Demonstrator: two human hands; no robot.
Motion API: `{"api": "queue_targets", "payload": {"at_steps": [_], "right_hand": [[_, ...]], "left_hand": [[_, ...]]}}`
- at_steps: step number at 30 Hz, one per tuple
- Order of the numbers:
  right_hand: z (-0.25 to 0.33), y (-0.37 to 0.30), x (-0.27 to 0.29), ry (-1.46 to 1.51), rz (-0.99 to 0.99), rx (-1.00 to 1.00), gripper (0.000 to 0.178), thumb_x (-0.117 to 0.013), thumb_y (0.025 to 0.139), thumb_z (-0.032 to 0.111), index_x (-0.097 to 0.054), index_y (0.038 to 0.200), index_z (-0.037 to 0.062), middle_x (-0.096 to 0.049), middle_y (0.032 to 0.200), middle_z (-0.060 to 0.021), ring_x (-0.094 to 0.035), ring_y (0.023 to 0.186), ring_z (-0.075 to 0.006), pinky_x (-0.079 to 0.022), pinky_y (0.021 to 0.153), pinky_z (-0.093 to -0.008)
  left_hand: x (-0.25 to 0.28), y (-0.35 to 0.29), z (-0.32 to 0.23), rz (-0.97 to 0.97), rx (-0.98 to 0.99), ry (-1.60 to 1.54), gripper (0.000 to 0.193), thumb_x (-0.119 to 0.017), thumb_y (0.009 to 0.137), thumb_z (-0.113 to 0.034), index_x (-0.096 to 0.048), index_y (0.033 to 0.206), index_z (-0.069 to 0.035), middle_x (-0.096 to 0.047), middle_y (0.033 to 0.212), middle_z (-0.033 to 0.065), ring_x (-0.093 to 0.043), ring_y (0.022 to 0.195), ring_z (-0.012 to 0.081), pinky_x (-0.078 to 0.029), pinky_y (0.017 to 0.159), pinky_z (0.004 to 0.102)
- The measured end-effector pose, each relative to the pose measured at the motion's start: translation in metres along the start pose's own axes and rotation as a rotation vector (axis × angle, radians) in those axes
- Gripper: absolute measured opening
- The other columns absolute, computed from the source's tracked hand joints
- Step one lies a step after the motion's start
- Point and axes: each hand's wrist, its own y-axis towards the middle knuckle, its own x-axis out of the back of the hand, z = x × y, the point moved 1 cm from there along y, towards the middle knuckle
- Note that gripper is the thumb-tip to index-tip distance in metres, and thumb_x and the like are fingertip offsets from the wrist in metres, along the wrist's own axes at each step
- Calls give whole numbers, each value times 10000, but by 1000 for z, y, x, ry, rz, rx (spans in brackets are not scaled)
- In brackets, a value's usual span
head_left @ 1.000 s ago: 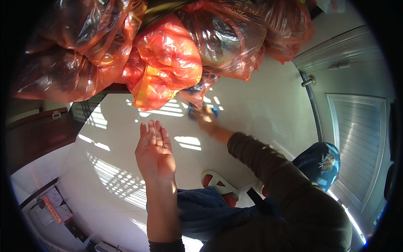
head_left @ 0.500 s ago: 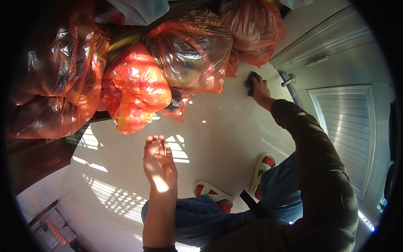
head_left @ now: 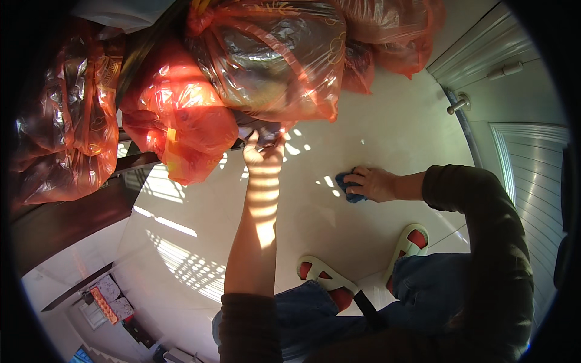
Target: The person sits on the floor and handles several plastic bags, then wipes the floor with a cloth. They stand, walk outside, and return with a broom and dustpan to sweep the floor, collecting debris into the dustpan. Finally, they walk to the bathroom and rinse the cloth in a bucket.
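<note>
My right hand is closed over a dark blue cloth, pressing it against the pale tiled floor. My left hand reaches up to the low end of a hanging plastic bag with dark contents. Its thumb and fingers curl about the bag's bottom, and the fingertips are partly hidden. Just above hangs a large see-through red bag. A bright red bag hangs to the left of that hand.
More red bags hang at the far left and others at the upper right. A pale door and a metal doorstop stand at right. My feet in light clogs are on the floor. Dark wooden furniture lies at left.
My right hand has drawn the cloth from beside the doorstop back toward me. My left hand has moved forward from empty air to the bag's bottom. The view has shifted.
</note>
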Motion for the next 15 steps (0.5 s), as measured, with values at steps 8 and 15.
{"api": "queue_targets", "payload": {"at_steps": [8,15], "right_hand": [[-10,-2,0,57,-43,45,423,-652,667,129,-545,1074,170,-388,1240,-22,-399,1086,-249,-469,823,-320],[-12,-3,-7,89,-122,91,420,-653,668,114,-544,1069,167,-390,1233,-28,-392,1097,-244,-465,834,-321]], "left_hand": [[-12,18,55,254,-386,25,412,-527,851,-331,-475,1140,-42,-530,1073,97,-497,998,268,-403,926,430],[-2,32,17,157,-82,-105,219,-542,748,-229,-544,923,-97,-549,793,53,-434,693,206,-360,619,376]]}}
